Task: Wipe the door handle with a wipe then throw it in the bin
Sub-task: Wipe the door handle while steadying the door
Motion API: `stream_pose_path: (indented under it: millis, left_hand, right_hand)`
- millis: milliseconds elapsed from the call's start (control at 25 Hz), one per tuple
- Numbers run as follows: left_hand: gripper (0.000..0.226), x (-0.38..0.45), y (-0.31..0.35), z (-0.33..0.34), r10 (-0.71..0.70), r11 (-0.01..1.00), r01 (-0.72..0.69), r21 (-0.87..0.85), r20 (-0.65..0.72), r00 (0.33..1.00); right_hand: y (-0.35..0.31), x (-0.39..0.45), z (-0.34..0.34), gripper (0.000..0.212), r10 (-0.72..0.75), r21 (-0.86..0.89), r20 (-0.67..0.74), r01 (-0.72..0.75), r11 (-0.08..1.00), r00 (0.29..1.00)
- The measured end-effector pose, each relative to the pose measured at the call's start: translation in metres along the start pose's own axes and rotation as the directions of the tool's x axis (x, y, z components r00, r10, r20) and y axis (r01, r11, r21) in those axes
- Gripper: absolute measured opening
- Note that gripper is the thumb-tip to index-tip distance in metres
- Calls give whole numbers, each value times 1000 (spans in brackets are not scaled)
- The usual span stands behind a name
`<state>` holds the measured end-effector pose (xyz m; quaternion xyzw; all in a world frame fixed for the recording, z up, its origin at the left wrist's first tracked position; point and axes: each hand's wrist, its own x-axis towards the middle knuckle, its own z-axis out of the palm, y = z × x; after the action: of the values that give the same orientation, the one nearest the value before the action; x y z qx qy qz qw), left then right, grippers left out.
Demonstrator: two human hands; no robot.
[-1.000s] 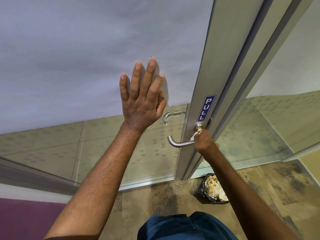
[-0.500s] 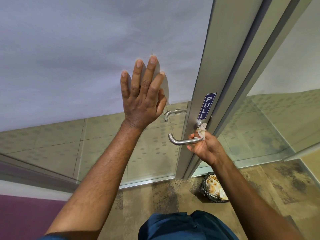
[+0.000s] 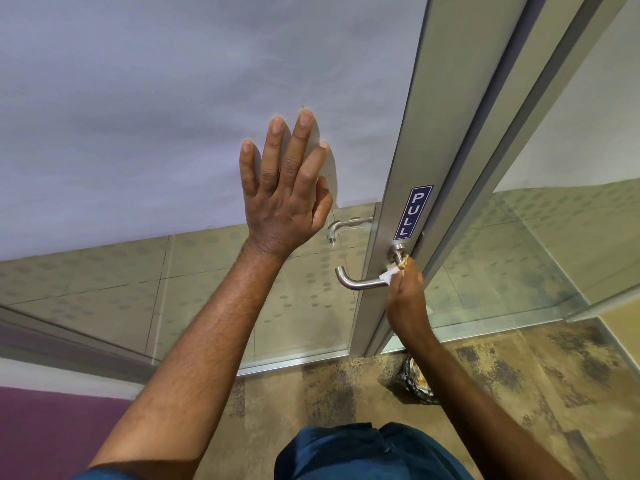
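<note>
A brushed steel lever door handle [image 3: 356, 282] juts left from the aluminium door frame [image 3: 398, 188], under a blue PULL sticker [image 3: 413, 212]. My right hand [image 3: 407, 292] grips a small white wipe [image 3: 393, 271] and presses it on the handle close to its round base. My left hand [image 3: 285, 188] lies flat on the frosted glass door, fingers spread, holding nothing. A black bin [image 3: 417, 382] with crumpled paper stands on the floor below the handle, partly hidden by my right forearm.
A second handle [image 3: 341, 226] shows through the glass on the door's far side. A glass side panel [image 3: 519, 258] stands to the right of the frame. Mottled brown carpet [image 3: 519, 393] covers the floor, and a purple wall [image 3: 52, 431] sits at the lower left.
My right hand turned back from palm-up under the lever to knuckles-up, sliding the wipe along the handle towards its base. My left hand stayed flat on the glass.
</note>
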<state>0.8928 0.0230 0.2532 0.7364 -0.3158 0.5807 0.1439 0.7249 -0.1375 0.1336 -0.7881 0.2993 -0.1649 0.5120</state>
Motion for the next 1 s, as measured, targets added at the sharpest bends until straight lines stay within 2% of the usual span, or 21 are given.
stream_pose_path:
  millis: [120,200,320,520,680,840,920,1000]
  left_hand:
    - [53,0,0,1,0,1000,0,2,0,1000]
    - [53,-1,0,1,1,1000,-1,7,-1,1000]
    - [53,0,0,0,1,1000,-1,5,1,1000]
    - [52,0,0,-1,-1,1000,1,2,14,1000]
    - [51,1,0,-1,-2,1000,2,4,17,1000]
    - [51,1,0,-1,1,1000,-1,-5,14,1000]
    - [52,1,0,-1,2,1000,-2,-10,18,1000]
    - [53,1,0,-2,2,1000,-2,-8,29,1000]
  right_hand:
    - [10,-6,1,39,-209,-231,-30,197,953,977]
    - [18,-7,0,43,-359,-421,7,328,846,933]
    - [33,1,-13,46,-468,-623,142,447,642,872]
    - [53,29,-42,47,-589,-640,400,674,369,702]
    - [51,42,-53,45,-629,-618,484,747,248,609]
    - [47,47,-54,34,-663,-631,500,759,163,558]
    - [45,43,-47,33,-671,-649,490,747,145,556]
    - [41,34,-36,29,-681,-667,451,725,173,577]
